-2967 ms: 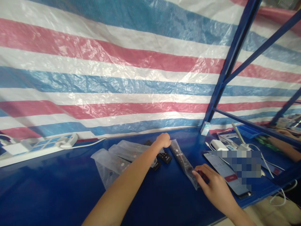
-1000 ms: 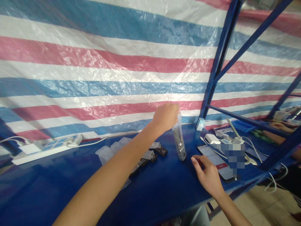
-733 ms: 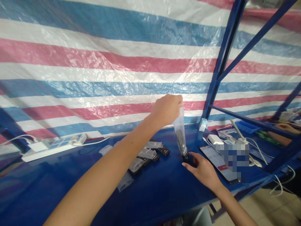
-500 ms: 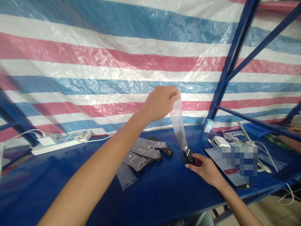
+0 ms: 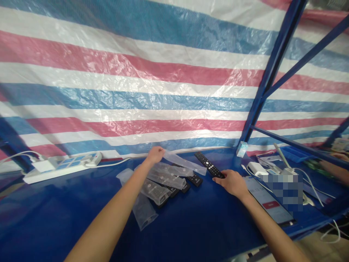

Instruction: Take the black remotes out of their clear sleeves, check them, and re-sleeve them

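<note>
Black remote (image 5: 207, 163): lay at a slant, buttons up, its near end between the right thumb and fingers, its far end directed away from them toward the striped sheet (image 5: 163, 125).
Right hand (image 5: 231, 182): fingers gripped the near end of the black remote, thumb along one edge.
Left hand (image 5: 156, 154): fingers pinched one end of a translucent sleeve (image 5: 187, 162).
Translucent sleeve: extended flat to the right from the left fingers; its free end was just beside the black remote and apart from the right fingers.
Bagged remotes (image 5: 159, 189): lay fanned and overlapping on the counter (image 5: 191, 229), between the left forearm and the black remote, partly covered by their plastic.
Phone (image 5: 268, 200): lay face up just beside the right hand and wrist.
Power strip (image 5: 65, 167): rested at the left, well apart from both hands.
</note>
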Motion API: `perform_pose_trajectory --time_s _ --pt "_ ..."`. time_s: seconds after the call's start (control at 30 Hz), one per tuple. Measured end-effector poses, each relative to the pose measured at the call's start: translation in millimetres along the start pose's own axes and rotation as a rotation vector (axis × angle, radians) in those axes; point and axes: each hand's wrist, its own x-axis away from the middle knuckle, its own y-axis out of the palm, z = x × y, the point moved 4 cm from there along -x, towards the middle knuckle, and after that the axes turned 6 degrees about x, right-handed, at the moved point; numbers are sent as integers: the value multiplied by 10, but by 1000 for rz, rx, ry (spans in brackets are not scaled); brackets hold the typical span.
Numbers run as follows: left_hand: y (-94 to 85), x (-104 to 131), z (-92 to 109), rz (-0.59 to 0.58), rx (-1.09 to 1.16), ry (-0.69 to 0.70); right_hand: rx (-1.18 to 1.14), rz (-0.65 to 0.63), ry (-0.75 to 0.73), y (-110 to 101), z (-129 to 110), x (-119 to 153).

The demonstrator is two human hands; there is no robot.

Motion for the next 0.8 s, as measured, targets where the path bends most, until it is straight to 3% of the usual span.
perform_pose_trajectory --time_s 0.13,0.23,0.3,0.4,0.5,0.57,0.67,0.8 --pt "77 35 -76 -10 -147 -86 30 2 16 41 -61 -39" --pt "85 52 15 29 -250 -132 58 -12 28 62 -55 -30" --pt "101 70 203 70 -290 -94 68 -22 24 70 -43 -25" --pt "203 152 645 85 -311 67 47 -3 10 75 -24 -24" --pt "419 329 1139 7 -313 286 34 -2 -1 92 -9 -25" --pt "582 461 1393 -64 -301 344 56 -2 -1 100 -4 -20" --pt "794 590 1626 -157 -330 339 100 16 -1 90 -5 -7" --pt "936 613 1704 -219 -381 268 142 10 11 61 -19 12"
